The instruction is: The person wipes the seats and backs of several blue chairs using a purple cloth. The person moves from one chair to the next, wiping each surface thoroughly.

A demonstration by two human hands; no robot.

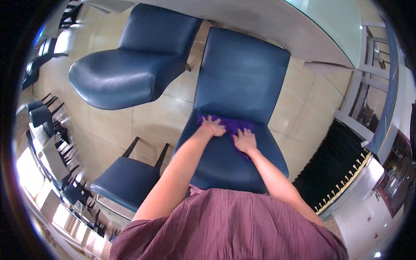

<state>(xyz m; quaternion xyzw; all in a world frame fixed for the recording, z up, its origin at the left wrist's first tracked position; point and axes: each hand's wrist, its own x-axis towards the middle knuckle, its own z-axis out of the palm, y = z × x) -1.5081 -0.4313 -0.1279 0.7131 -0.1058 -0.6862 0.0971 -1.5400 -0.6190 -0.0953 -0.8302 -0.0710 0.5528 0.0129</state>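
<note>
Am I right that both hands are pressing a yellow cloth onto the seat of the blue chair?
Not quite: the cloth is purple, not yellow. The head view shows the left hand and the right hand both flat on it, on the seat of the blue chair.

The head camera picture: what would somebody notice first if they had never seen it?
First, the two bare hands pressed flat on a purple cloth where the seat meets the back of the big blue chair in the middle: left hand, right hand. Next, a second blue chair standing to the upper left on the pale tiled floor.
</note>
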